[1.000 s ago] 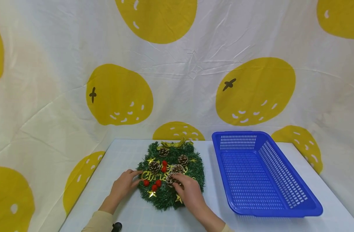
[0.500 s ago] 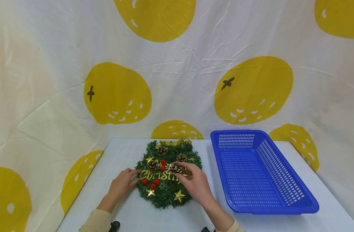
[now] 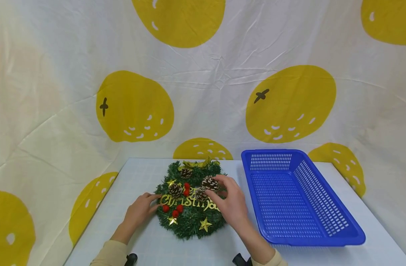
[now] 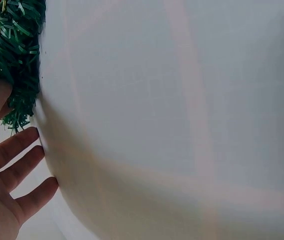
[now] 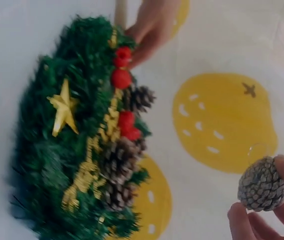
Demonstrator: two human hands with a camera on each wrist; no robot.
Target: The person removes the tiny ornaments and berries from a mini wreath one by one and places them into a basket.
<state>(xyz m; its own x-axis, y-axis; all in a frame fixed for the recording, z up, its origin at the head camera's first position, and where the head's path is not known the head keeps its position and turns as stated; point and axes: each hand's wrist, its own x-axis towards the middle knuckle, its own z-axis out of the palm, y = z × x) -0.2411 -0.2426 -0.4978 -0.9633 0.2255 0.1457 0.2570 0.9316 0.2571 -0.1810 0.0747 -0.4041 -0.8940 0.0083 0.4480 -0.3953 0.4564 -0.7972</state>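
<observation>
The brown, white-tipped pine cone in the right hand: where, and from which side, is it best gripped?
Probably across its rounded middle, from the right, as the right hand grips it: the white-tipped brown pine cone bulges outward, and other brown pine cones lie to its left.

A blue, rectangular plastic basket (image 3: 309,242) with perforated walls stood on the right side of the pale, faintly checked counter (image 3: 141,175). Behind hung a creased white fabric backdrop (image 3: 206,66) printed with large, rounded yellow fruits (image 3: 133,111) bearing white flecks.
</observation>
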